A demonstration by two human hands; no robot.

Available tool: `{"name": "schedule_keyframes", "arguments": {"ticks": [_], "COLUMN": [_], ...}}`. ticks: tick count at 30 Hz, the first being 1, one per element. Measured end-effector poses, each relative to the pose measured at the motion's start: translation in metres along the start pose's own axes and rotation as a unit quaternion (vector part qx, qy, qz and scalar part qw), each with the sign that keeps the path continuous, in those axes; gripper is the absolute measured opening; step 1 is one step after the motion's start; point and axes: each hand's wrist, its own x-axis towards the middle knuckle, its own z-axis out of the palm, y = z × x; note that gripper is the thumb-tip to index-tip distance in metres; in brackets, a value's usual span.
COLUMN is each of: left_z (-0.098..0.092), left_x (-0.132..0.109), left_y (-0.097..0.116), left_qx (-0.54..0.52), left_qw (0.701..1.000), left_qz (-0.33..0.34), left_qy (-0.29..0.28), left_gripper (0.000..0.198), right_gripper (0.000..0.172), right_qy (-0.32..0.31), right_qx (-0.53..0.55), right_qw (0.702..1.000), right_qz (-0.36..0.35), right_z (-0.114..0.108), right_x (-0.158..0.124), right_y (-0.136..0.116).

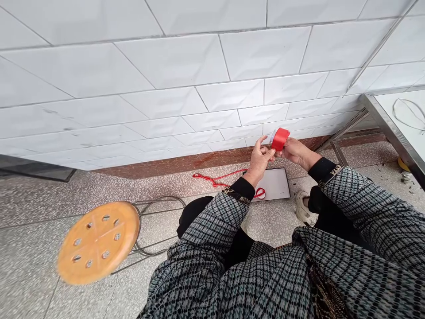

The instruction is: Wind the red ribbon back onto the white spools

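Observation:
A roll of red ribbon (280,139) with a pale spool edge is held up in front of the tiled wall. My left hand (259,160) grips it from the left, thumb against its lower edge and index finger raised beside the spool. On the other side my right hand (296,150) has its fingers closed at the roll's right edge, partly hidden behind it. Below my hands a flat white tray (277,184) with a dark rim lies on the floor. A small spool with red ribbon (260,193) rests on it. Loose red ribbon (212,179) trails over the floor to the left.
An orange round stool (99,243) with metal legs lies tipped over at left. White wall tiles (186,57) rise ahead. A metal-edged table (392,133) with a thin wire (408,113) on it stands at right. A dark panel (36,168) juts in at far left.

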Motion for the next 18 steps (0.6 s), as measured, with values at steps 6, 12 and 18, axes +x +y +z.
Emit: {"name": "schedule_keyframes", "arguments": {"ticks": [6, 12, 18], "left_z": [-0.005, -0.013, -0.025], "left_x": [0.010, 0.011, 0.014], "left_y": [-0.001, 0.004, 0.015], "left_qx": [0.021, 0.063, 0.109], "left_qw": [0.998, 0.989, 0.973], "left_qz": [0.028, -0.007, -0.025], "left_qy": [-0.061, -0.130, -0.203], "left_gripper": [0.065, 0.102, 0.103], "right_gripper": [0.016, 0.013, 0.009], "right_qy": [0.009, -0.008, -0.053], "right_qx": [0.022, -0.007, -0.018], "right_qw": [0.999, 0.997, 0.993], "right_qz": [0.045, 0.073, 0.104], "right_z": [0.003, -0.004, -0.004], "right_x": [-0.003, -0.002, -0.005], "right_y": [-0.003, -0.006, -0.007]}}
